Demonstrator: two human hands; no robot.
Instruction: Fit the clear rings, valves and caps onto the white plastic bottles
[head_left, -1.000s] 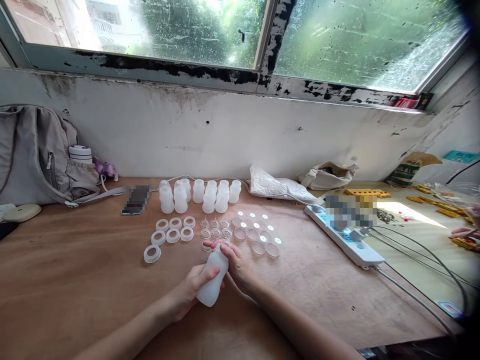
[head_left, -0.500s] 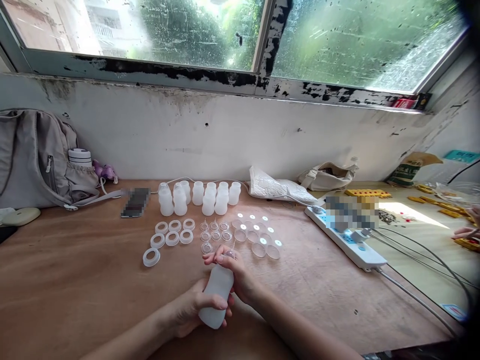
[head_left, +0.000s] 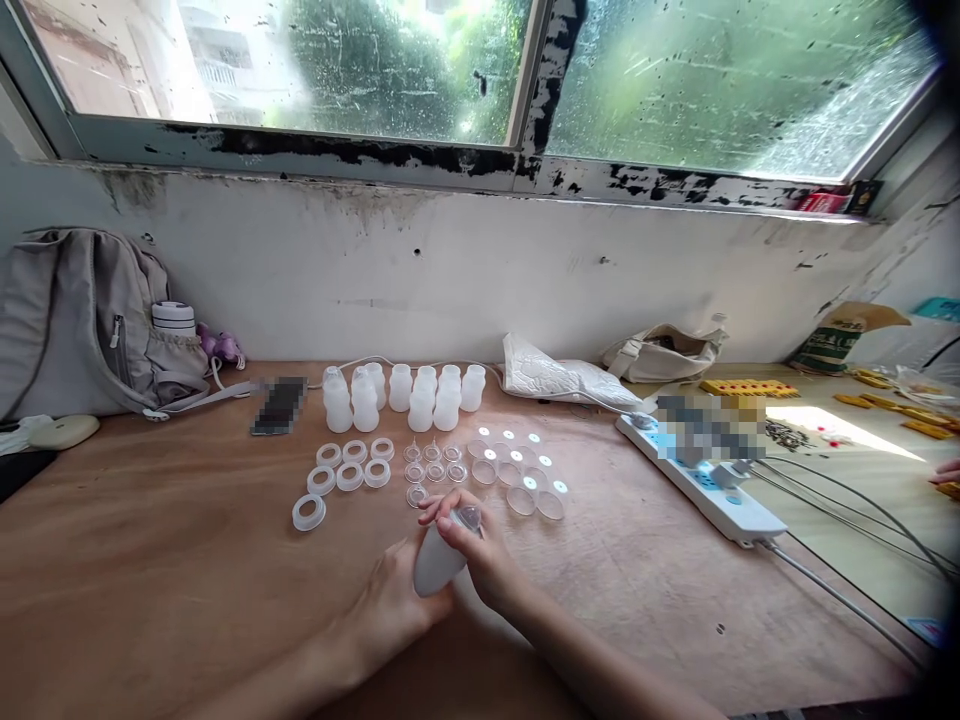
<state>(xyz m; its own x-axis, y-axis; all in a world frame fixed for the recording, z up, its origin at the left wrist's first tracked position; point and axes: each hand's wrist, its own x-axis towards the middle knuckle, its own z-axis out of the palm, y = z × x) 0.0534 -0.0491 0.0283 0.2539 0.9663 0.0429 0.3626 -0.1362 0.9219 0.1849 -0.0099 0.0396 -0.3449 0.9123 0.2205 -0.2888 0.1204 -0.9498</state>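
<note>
A frosted white baby bottle (head_left: pixel 436 566) is held tilted between both hands, close to my body. My left hand (head_left: pixel 397 592) is closed around its body, with the fingers mostly hidden behind it. My right hand (head_left: pixel 484 550) wraps its top end, where a clear bottle nipple (head_left: pixel 470 516) shows between thumb and fingers. The collar under the right fingers is hidden. Just beyond the hands lie several white collar rings (head_left: pixel 349 476), several clear nipples (head_left: pixel 433 470) and several clear domed caps (head_left: pixel 521 499) with white dots. More frosted bottles (head_left: pixel 421 408) stand behind them.
A power strip (head_left: pixel 705 490) with cables lies at right. A white padded package (head_left: pixel 555 375) and a beige bag (head_left: pixel 664 352) rest by the wall. A phone (head_left: pixel 279 406) and a grey backpack (head_left: pixel 82 320) are at left. Another person's hand (head_left: pixel 946 470) shows at the right edge.
The bottle has turned in my hands, its base swinging up and away from me. My left hand has rolled over, its back now facing up. The right hand stays at the top end.
</note>
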